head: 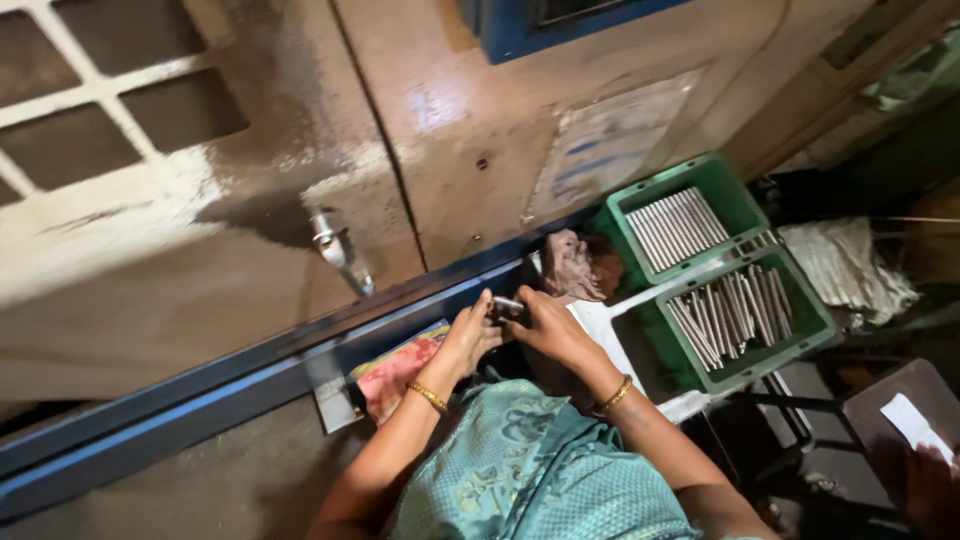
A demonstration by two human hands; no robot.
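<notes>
Both hands meet low against the blue machine ledge (250, 385): the left hand (468, 338) and right hand (548, 325) pinch a short, shiny metal pin (507, 305) between their fingertips, fingers curled tight on it. Just right, two green plastic crates (745, 285) hold rows of slim grey rods (730, 310). A crumpled brown rag (570, 265) crowds the ledge; little free room around the hands.
</notes>
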